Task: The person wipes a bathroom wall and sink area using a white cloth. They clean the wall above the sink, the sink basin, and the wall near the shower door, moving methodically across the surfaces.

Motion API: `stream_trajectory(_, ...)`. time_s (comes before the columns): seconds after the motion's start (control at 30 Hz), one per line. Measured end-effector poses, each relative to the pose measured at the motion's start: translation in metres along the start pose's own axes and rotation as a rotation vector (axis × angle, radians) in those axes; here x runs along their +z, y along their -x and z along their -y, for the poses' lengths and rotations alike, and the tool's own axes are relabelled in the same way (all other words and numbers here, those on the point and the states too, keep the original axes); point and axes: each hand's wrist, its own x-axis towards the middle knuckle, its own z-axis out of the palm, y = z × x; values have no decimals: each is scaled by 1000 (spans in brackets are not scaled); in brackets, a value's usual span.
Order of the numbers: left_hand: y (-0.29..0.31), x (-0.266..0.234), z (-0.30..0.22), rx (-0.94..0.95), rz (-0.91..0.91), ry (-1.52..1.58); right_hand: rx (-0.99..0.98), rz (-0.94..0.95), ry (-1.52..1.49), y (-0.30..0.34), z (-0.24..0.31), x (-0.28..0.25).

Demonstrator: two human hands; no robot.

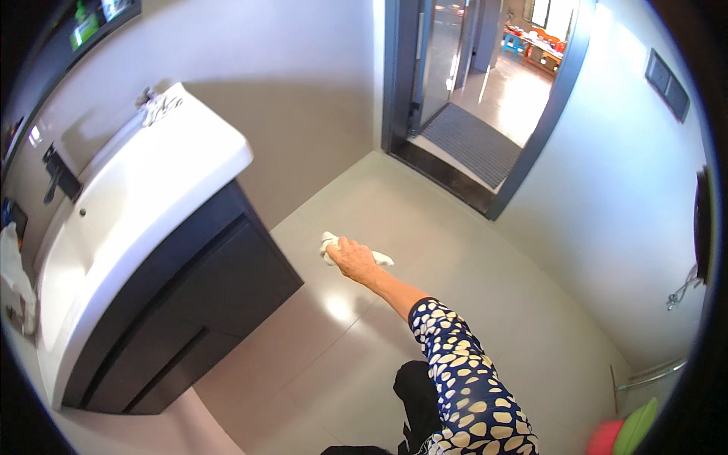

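My right hand [354, 258] reaches out in front of me, its fingers closed round a crumpled white cloth [328, 244]. One end of the cloth sticks out beyond the fingers and another shows beside the wrist. The hand is over the pale tiled floor [455, 250], near the front corner of a dark vanity cabinet [250, 265]. Whether the cloth touches the floor I cannot tell. A sleeve with cream spots on dark blue [470, 364] covers my upper arm. My left hand is out of view.
A white washbasin [174, 167] tops the cabinet at left, with a rag [161, 110] on its far corner. Ahead, a dark-framed doorway has a grey mat [474, 140] beyond its sill. Red and green plastic items [637, 428] are at lower right.
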Motion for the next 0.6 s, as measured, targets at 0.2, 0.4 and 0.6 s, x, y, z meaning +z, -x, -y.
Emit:
stream_trajectory(0.2,-21,-153,-220,190,1044,1359,337,169,-647,15,-55,-72)
stream_trajectory(0.4,-55,-373,-293,775,1127,1751,368,251,-690,59,-99,-103)
stream_trajectory(0.6,-81,-539,-321,637,1731,1888,261,197,-685,86,-101,-160)
